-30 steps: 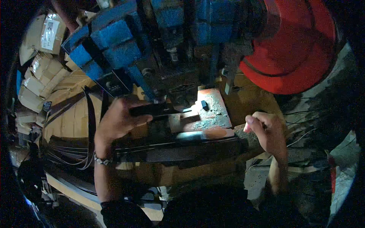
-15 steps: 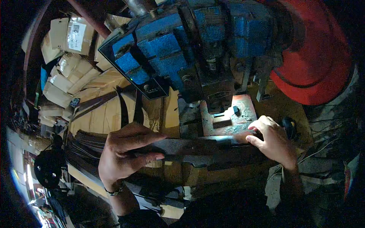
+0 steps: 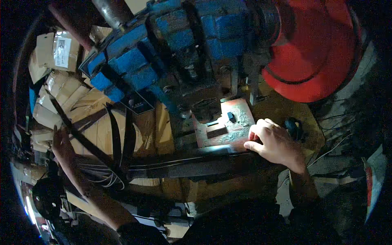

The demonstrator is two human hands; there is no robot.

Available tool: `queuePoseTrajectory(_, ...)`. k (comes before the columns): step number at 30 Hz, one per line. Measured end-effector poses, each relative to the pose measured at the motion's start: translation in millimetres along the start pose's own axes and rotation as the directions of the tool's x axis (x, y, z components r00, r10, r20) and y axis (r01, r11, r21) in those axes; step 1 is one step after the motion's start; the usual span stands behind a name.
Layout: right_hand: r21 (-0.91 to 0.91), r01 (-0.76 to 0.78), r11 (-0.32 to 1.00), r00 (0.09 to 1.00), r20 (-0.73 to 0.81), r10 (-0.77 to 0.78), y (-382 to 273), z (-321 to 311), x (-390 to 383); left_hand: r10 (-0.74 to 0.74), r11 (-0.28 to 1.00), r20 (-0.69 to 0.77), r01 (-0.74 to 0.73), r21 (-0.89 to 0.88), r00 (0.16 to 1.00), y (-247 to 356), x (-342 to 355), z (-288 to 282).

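My left hand (image 3: 63,145) is stretched out at the far left, dim, its fingers pointing away from me. A long dark flat strip (image 3: 83,141) slants right beside its fingertips; whether they touch is unclear. My right hand (image 3: 273,143) is closed at the right front edge of the machine's lit bed plate (image 3: 241,130), fingers curled toward the thumb. What is between them, if anything, I cannot make out. A small black block (image 3: 230,116) sits on this worn, reddish plate, beside a rectangular opening. Along the plate's front runs a long dark bar (image 3: 183,167).
A blue machine body (image 3: 139,61) with a large red wheel or guard (image 3: 314,53) rises over the plate. Cardboard boxes (image 3: 65,53) are piled at the far left. More dark strips (image 3: 116,130) lie across cardboard, and a round black object (image 3: 293,128) sits beyond my right hand.
My left hand has moved far left from the bar's front, and a dark strip now lies slanted beside it. My right hand stays by the plate, fingers more curled. The view has shifted.
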State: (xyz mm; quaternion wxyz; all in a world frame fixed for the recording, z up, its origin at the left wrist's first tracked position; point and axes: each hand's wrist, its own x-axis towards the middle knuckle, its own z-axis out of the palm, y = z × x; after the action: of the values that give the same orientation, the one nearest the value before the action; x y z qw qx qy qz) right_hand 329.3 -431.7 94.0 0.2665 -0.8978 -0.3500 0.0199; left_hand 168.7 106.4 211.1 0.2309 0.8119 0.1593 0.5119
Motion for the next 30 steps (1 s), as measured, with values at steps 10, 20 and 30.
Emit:
queuePoseTrajectory(10, 0.061, -0.056, 0.997, 0.974, 0.222, 0.041, 12, -20, 2, 0.163, 0.953, 0.903, 0.174, -0.248, 0.396, 152, -142, 122)
queuePoseTrajectory(20, 0.566, -0.25, 0.785, 0.968, 0.134, 0.212, 12, -4, 23, 0.379, 0.874, 0.881, 0.205, -0.441, 0.282, 172, -167, 189)
queuePoseTrajectory(30, 0.042, 0.109, 0.993, 0.992, -0.066, -0.106, 16, 31, 29, 0.105, 0.992, 0.92, 0.024, -0.122, 0.377, 130, -128, 188)
